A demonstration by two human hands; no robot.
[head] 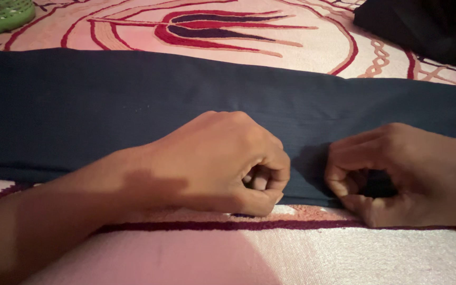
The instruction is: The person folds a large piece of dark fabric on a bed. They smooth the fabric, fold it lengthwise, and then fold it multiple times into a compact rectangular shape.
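Note:
A long dark navy cloth lies flat across a pink patterned bedspread, from the left edge to the right edge of the view. My left hand rests on the cloth's near edge with fingers curled, thumb and fingers pinching the hem. My right hand sits a short way to the right, fingers also curled, pinching the same near edge. The cloth edge between the two hands lies straight along a dark red stripe of the bedspread.
A green perforated shoe lies at the far left top. A black bundle of fabric sits at the top right. A red and purple leaf motif runs across the bedspread behind the cloth.

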